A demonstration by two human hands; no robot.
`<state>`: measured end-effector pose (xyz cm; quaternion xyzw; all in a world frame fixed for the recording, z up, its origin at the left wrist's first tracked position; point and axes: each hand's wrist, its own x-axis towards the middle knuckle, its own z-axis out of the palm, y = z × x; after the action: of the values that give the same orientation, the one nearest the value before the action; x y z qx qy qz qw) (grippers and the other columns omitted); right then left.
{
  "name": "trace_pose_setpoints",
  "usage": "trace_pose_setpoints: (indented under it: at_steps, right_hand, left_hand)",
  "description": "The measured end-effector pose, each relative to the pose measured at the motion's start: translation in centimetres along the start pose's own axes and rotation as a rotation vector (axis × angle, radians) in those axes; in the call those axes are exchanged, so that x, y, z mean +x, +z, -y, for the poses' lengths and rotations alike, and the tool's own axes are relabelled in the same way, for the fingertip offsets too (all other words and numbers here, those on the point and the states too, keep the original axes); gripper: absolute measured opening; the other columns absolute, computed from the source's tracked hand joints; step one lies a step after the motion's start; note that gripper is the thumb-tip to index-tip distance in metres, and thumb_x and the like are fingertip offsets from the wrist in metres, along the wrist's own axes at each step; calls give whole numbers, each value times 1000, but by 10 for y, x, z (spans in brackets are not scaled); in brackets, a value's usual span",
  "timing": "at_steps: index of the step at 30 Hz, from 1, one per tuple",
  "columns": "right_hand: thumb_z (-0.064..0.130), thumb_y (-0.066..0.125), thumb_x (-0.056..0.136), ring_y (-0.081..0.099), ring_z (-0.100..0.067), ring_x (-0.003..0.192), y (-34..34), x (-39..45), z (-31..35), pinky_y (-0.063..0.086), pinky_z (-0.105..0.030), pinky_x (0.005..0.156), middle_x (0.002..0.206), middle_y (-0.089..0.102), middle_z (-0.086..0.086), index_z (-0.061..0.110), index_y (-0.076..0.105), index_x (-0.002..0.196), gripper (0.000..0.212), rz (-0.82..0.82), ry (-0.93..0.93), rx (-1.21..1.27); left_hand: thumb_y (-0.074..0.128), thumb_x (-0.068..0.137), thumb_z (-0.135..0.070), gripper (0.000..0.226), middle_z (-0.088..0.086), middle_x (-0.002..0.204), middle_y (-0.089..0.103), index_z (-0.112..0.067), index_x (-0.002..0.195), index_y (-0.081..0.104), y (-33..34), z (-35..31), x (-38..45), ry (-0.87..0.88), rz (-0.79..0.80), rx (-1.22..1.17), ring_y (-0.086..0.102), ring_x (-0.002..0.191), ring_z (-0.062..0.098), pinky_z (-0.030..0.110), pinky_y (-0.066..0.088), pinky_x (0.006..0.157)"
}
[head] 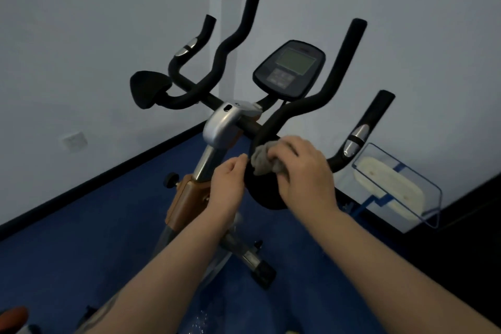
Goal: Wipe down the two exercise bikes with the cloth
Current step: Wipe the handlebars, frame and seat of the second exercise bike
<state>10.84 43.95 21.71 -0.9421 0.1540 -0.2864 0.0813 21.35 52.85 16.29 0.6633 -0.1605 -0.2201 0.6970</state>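
Grey cloth bunched under right hand, left hand beside

Near elbow pad of the exercise bike largely covered by the right hand and the bunched grey cloth; shape only partly visible. Right fingertips buried in the cloth, grip unclear. Left hand at the pad's left edge, fingertips blurred, contact uncertain. Console screen and buttons too blurred to read. Bike's lower frame and flywheel hidden behind the forearms, base cut short by them. Orange-red object at the near left corner cut off by the edge, unidentifiable. Clear plastic container at right with pale contents, too indistinct to name. Wall plate at far left too small for detail.
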Motion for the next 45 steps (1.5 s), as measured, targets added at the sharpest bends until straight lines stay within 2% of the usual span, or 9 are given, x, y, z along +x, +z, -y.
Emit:
trace_pose_setpoints:
  at_steps: [6, 10, 12, 15, 20, 27, 32, 38, 45]
  right_hand:
    - [-7, 67, 65, 58, -26, 90, -2, -29, -7, 42, -32, 74, 101, 64, -3, 15, 67, 90, 33, 45, -211, -69]
    - [7, 64, 84, 54, -20, 99, -7, 6, -17, 48, -35, 76, 110, 57, 0, 21, 66, 107, 27, -80, 205, 91]
    - [23, 59, 93, 55, -15, 101, 8, -4, -12, 45, -27, 77, 116, 54, 4, 28, 60, 121, 29, -6, 407, 252]
    - [30, 53, 96, 55, -10, 97, 17, -28, -11, 39, -16, 69, 112, 55, 5, 33, 56, 123, 27, -119, 582, 357]
    - [42, 48, 97, 57, -13, 76, 16, 9, -18, 41, -28, 60, 83, 61, 6, 31, 56, 97, 15, 52, 531, 247]
    - [50, 37, 99, 58, -1, 73, 17, -16, -25, 44, -21, 60, 78, 64, 9, 27, 63, 91, 35, -10, 663, 446]
    - [51, 29, 99, 57, -22, 83, 19, 25, -23, 44, -35, 70, 88, 63, 1, 26, 58, 91, 39, 169, 682, 170]
    - [55, 22, 100, 57, -20, 72, 10, -5, -24, 46, -36, 65, 71, 57, 3, 25, 51, 73, 49, 232, 642, 126]
    - [60, 19, 98, 57, -22, 72, 18, 34, -22, 42, -34, 64, 75, 59, -2, 21, 60, 72, 63, 332, 624, 30]
  left_hand:
    - [50, 99, -28, 33, 1, 68, 54, -9, 74, 53, 2, 1, -6, 117, -73, 44, 50, 63, 9, 28, 42, 61]
    - [55, 95, -30, 12, -3, 86, 55, -21, 87, 56, 16, -9, -3, 350, -90, 208, 53, 76, 5, 23, 44, 69]
    - [55, 96, -28, 8, -8, 91, 50, -23, 91, 55, 25, -11, 1, 415, -89, 322, 52, 81, 4, 24, 45, 72]
    - [52, 98, -26, 10, -9, 94, 48, -19, 97, 58, 33, -3, 2, 492, -128, 394, 51, 82, 5, 32, 49, 74]
    - [52, 99, -22, 16, -1, 97, 53, -9, 98, 63, 35, 9, 5, 586, -213, 385, 55, 81, 14, 43, 51, 71]
    - [39, 99, -31, 31, -6, 95, 51, -12, 98, 63, 33, 10, 3, 620, -212, 343, 51, 81, 7, 45, 50, 71]
    - [38, 99, -32, 35, -3, 95, 52, -9, 98, 64, 34, 13, 5, 621, -207, 336, 50, 81, 7, 43, 49, 70]
    - [39, 99, -31, 31, -5, 95, 51, -12, 99, 64, 33, 15, 6, 630, -205, 323, 49, 82, 5, 38, 50, 71]
    - [40, 100, -30, 31, -6, 95, 50, -11, 99, 64, 34, 17, 8, 635, -222, 334, 50, 82, 5, 32, 47, 70]
